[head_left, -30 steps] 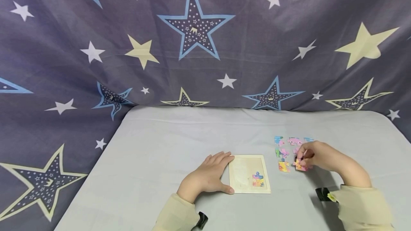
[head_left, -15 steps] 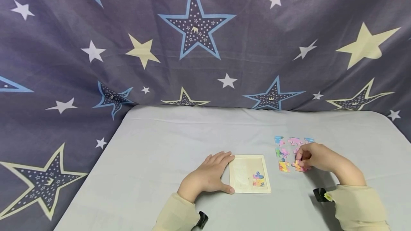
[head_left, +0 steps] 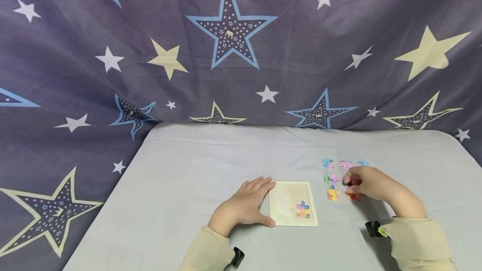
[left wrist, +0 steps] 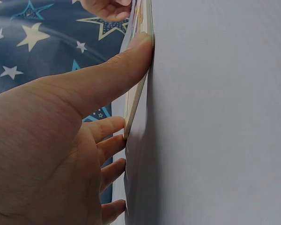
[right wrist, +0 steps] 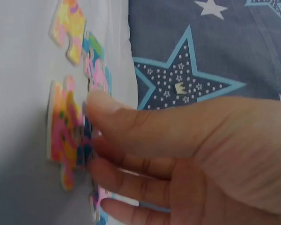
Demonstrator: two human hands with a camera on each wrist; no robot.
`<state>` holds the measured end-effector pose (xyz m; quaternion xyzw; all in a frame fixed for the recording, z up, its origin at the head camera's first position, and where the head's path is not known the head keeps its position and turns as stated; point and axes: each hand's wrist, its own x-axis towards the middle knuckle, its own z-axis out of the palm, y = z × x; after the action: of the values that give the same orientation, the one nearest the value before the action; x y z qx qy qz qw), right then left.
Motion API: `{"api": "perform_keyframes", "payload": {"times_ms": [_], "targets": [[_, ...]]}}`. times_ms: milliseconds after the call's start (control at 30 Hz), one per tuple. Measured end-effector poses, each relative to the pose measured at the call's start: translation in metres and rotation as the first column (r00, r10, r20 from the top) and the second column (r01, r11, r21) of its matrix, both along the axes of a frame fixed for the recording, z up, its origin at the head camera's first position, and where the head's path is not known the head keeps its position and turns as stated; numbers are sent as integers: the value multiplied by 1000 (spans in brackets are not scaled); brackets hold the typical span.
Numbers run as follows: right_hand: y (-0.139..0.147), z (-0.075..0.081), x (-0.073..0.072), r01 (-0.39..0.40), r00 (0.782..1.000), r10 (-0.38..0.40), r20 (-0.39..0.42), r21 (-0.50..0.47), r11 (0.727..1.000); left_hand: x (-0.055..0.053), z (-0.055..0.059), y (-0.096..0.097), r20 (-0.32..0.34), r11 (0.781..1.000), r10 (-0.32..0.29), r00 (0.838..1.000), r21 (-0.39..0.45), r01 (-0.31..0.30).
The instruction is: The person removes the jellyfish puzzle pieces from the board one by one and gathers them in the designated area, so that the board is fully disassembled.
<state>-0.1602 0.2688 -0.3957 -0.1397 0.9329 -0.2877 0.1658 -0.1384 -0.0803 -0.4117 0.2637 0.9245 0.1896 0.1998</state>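
My left hand (head_left: 242, 208) rests on the table, its thumb and fingertips touching the left edge of a pale puzzle tray (head_left: 286, 204). One puzzle piece (head_left: 303, 209) lies at the tray's lower right. My right hand (head_left: 370, 183) is bent low over loose jigsaw pieces, thumb and forefinger apart. Beneath the thumb is an orange and pink piece (right wrist: 65, 131), flat on the table. Behind it in the right wrist view, a dark blue part (right wrist: 87, 150) of another piece shows close to the fingertips; the hand largely covers that piece. Nothing shows pinched between the fingers.
Left of my right hand lie a yellow piece (head_left: 333, 195) and a pink and green piece (head_left: 331, 179). Farther back are a blue and pink piece (head_left: 327, 164), a pink piece (head_left: 344, 165) and a blue-topped piece (head_left: 363, 163). A star-patterned curtain (head_left: 241, 83) hangs behind the table.
My right hand has shifted slightly left, and its thumb and forefinger have spread apart above the orange and pink piece. My left hand and the tray have stayed put.
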Motion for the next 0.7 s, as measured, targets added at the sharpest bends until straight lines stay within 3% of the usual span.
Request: {"api": "perform_keyframes", "payload": {"times_ms": [467,700], "targets": [[-57,2,9,-102,994,96,-52,-117,988,1,2,0,5,1000,6,1000,1,-6],[-77,3,14,-183,976,168,-136,-111,977,2,2,1,6,1000,7,1000,1,-7]]}}
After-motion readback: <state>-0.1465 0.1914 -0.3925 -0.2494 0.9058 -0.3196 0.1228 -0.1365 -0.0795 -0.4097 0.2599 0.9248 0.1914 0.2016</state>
